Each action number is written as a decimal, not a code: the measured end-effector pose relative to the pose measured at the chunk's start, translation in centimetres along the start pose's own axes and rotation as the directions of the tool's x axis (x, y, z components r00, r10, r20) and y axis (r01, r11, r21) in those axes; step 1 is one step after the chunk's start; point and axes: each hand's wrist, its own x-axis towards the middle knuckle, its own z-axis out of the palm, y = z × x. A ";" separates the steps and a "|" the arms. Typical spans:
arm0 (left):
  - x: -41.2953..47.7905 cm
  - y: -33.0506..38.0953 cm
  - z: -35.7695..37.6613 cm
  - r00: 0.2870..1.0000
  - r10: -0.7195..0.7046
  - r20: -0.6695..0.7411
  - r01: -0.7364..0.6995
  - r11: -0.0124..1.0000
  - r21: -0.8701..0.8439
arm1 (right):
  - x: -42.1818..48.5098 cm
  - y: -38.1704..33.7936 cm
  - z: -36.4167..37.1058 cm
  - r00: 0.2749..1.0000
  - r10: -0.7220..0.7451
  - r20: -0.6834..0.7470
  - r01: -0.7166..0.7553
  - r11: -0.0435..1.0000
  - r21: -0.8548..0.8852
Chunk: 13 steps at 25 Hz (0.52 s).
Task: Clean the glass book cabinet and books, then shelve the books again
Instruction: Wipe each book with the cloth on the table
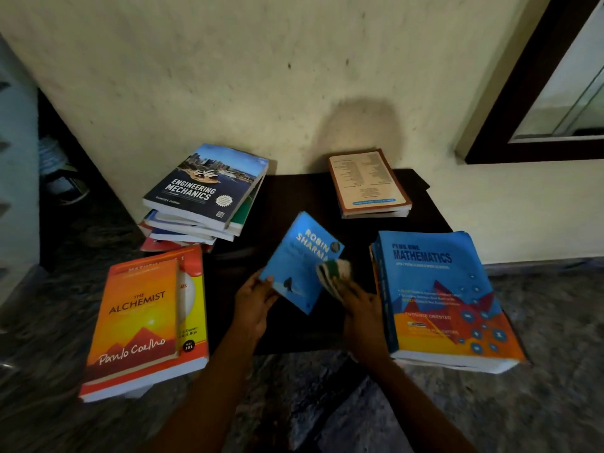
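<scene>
My left hand (pixel 253 304) grips the lower left corner of a small blue Robin Sharma book (pixel 299 259), held tilted above a dark mat (pixel 294 197). My right hand (pixel 362 308) holds a folded green-and-white cloth (pixel 335 274) pressed on the book's right edge. The Alchemist (pixel 137 315) lies on an orange-red textbook at the left. An Engineering Mechanics book (pixel 206 184) tops a stack at the back left. A blue Mathematics book (pixel 438 299) lies on a pile at the right. An orange-bordered book (pixel 367 181) rests on another near the wall.
A cream wall (pixel 261 76) rises just behind the books. A dark-framed glass panel (pixel 562 93) shows at the upper right. A white piece of furniture (pixel 16 158) stands at the left edge. The floor (pixel 327 403) is mottled stone.
</scene>
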 end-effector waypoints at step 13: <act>-0.1 -5.2 -8.9 0.450 0.447 0.773 -0.821 -0.133 0.555 | 4.5 -3.1 -2.2 0.999 -0.020 -0.026 0.024 0.991 0.135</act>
